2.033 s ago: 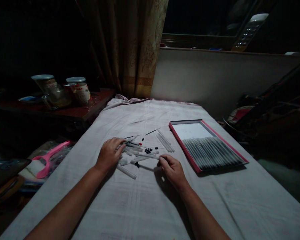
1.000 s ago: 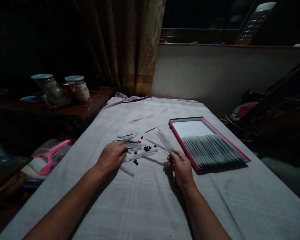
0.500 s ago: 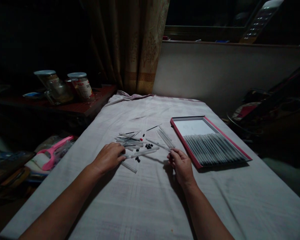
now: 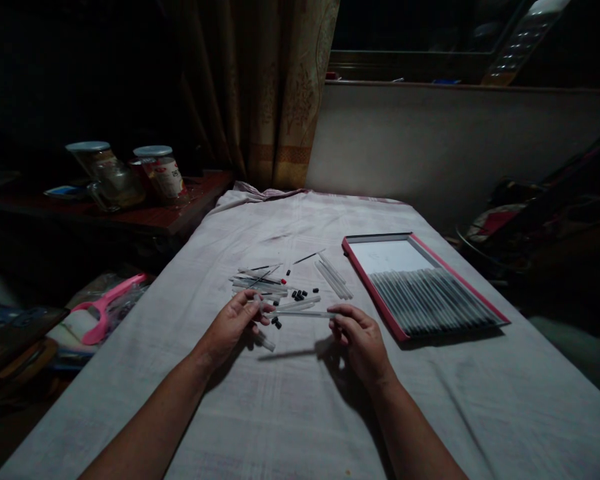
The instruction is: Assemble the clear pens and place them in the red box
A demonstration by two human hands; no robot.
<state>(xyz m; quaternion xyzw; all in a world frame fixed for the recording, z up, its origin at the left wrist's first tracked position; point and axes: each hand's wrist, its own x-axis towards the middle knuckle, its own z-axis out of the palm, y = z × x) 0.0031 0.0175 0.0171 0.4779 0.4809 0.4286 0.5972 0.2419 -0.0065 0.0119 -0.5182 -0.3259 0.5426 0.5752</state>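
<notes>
My right hand (image 4: pixel 363 341) pinches the right end of a translucent pen barrel (image 4: pixel 304 314), held level above the cloth. At the barrel's left end is my left hand (image 4: pixel 230 328), its fingers closed on a small clear piece (image 4: pixel 258 304) that looks like a pen cap. Whether the two pieces touch, I cannot tell. Behind the hands lies a pile of clear pen parts (image 4: pixel 260 285) with thin dark refills among them. Several small black plugs (image 4: pixel 299 295) and one red plug (image 4: pixel 283 281) are scattered beside it. A few clear barrels (image 4: pixel 333 277) lie together farther right.
A shallow red-edged box (image 4: pixel 375 298) on the right holds a row of clear pens (image 4: pixel 430 301) with black ends. White cloth (image 4: pixel 280 413) covers the table. Jars (image 4: pixel 166 175) stand on a dark side table at left; a pink-handled item (image 4: pixel 103 313) lies below.
My right hand has brought the barrel down and turned it level. My left hand has lifted from the pile and moved right with the small clear piece, to the barrel's left end.
</notes>
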